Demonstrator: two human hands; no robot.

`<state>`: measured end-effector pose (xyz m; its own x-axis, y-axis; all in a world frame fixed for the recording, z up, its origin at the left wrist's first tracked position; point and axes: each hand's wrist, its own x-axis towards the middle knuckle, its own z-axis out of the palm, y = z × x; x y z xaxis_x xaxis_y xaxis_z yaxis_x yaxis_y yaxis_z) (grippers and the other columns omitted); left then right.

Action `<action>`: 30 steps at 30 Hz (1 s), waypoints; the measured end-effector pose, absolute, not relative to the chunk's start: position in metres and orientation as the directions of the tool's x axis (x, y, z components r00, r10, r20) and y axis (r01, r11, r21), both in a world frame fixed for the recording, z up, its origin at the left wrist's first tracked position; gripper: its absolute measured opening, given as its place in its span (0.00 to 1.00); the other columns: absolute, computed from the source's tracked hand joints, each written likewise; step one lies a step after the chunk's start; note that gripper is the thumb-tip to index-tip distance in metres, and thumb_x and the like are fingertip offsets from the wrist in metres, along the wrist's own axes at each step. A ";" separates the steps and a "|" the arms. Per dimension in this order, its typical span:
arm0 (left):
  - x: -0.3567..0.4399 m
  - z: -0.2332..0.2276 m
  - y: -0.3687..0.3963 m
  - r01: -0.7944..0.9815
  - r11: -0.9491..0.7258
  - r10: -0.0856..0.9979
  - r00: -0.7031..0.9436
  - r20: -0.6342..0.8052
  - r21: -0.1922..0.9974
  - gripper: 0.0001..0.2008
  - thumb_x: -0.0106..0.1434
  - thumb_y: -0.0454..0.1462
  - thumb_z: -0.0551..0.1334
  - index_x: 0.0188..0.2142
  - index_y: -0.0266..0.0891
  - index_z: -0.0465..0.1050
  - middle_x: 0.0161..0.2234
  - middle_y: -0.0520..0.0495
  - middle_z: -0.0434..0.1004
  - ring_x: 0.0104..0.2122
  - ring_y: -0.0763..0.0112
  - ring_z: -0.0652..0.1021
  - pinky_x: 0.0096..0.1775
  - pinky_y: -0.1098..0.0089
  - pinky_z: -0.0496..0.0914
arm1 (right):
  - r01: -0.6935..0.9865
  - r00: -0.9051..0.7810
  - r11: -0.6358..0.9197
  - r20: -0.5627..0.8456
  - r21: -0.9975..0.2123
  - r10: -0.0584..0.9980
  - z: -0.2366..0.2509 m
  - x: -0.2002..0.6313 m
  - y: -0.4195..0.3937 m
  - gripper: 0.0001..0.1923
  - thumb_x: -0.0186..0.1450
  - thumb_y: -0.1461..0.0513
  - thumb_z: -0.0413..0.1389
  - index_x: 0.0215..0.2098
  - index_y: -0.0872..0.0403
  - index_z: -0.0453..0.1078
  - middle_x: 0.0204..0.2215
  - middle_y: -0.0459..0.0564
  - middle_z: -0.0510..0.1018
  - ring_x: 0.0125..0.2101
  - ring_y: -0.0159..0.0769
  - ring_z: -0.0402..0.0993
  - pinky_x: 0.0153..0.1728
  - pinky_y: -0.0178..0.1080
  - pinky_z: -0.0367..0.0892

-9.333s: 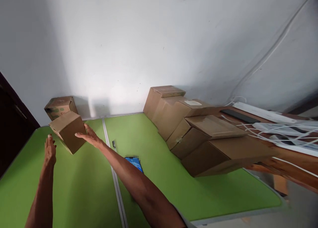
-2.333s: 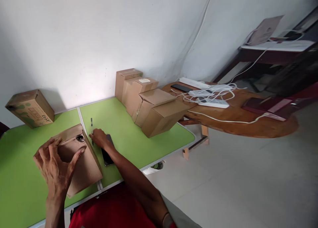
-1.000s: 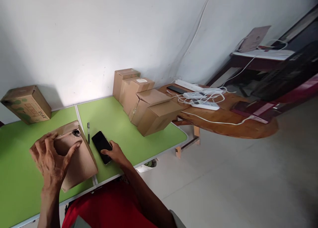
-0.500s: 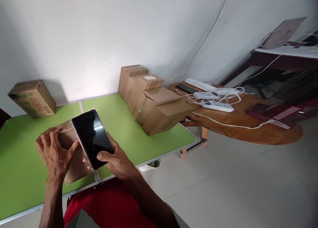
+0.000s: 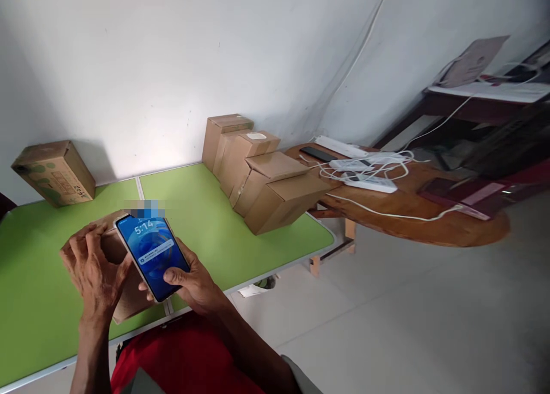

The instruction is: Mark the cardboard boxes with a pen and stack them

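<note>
My right hand (image 5: 198, 284) is closed around a smartphone (image 5: 151, 255), its thumb on the lower part of the screen. The display is lit, with a blue background, the time 5:14 and a notification. Beneath the phone, a brown cardboard box (image 5: 129, 298) lies on the green table. My left hand (image 5: 95, 271) is on top of that box, fingers bent over its left side and thumb toward the right, gripping it. The phone and my hands hide much of the box.
Several cardboard boxes (image 5: 262, 176) stand in a row at the table's right end. Another printed box (image 5: 55, 173) is by the wall at left. The green table (image 5: 201, 211) adjoins a wooden table (image 5: 387, 211) with white cables and power strips (image 5: 369, 182).
The phone's screen has gone from dark to lit, and the phone has shifted slightly left and down. My left hand stays on the box. The camera view has moved slightly.
</note>
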<state>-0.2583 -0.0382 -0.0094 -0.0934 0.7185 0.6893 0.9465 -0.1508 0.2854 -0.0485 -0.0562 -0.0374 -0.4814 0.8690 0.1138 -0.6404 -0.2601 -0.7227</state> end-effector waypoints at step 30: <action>-0.261 -0.010 -0.043 0.943 -0.182 0.682 -0.083 0.726 0.279 0.43 0.72 0.70 0.59 0.66 0.37 0.76 0.65 0.21 0.78 0.66 0.28 0.75 0.69 0.33 0.61 | 0.617 0.171 -0.218 -0.142 -0.756 0.975 -0.120 0.002 0.024 0.10 0.76 0.59 0.63 0.51 0.55 0.80 0.54 0.66 0.87 0.58 0.56 0.82 0.58 0.47 0.71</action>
